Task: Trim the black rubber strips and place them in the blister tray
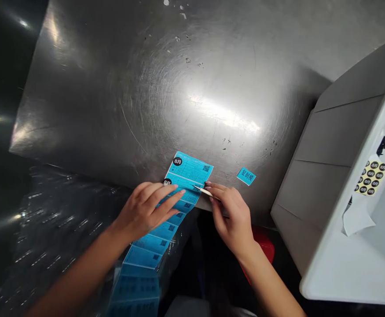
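Currently long blue paper label strip lies lengthwise over grey steel table's near edge, between both hands: left hand loosely spread across it, right hand pinching slim white pen, tip over strip.

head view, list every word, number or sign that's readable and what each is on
"8月": two black round stickers on the blue label strip
"8月": repeated on black dots across the pale yellow sticker sheet
"复制模": small blue label, last character less certain
Too small to read: the strip's fine print and QR codes
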